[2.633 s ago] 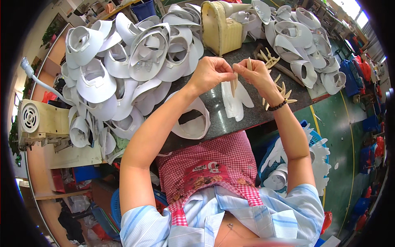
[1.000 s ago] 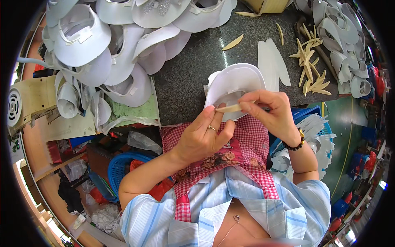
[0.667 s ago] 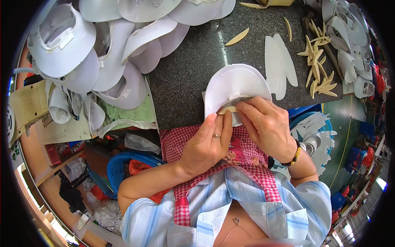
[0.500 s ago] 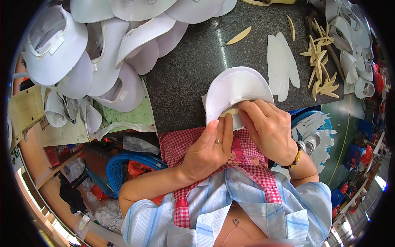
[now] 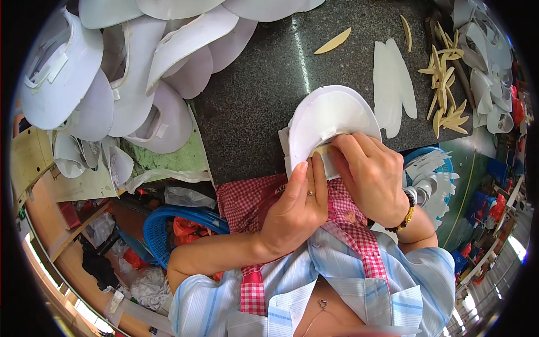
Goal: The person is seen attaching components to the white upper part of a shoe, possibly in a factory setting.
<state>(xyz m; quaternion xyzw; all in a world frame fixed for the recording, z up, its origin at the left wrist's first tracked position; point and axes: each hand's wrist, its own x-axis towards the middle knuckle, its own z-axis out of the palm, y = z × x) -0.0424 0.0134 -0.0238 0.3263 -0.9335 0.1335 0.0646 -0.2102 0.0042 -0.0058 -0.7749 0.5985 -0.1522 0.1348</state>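
Note:
A white sun visor (image 5: 331,112) with a rounded brim is held between my hands at the near edge of the dark tabletop, brim pointing away from me. My left hand (image 5: 300,205) grips its left side, thumb outside and fingers inside the band. Curled fingers of my right hand (image 5: 368,174) press at the inner band on the right. Against the band lies a cream-coloured strip (image 5: 323,150), partly hidden by my fingers. To the right of the visor rest flat white elongated pieces (image 5: 387,90). Beyond them is a loose cream crescent-shaped piece (image 5: 333,41).
A big pile of white visors (image 5: 135,73) covers the left side. Cream crescent pieces (image 5: 443,84) are heaped at the right, beside more white visors (image 5: 488,73). Blue baskets stand below the table: one at the left (image 5: 154,230), another (image 5: 447,164) with white scraps at the right.
The visor and both hands have shifted slightly right within the view, and the table items have shifted too. Both hands keep their hold on the visor.

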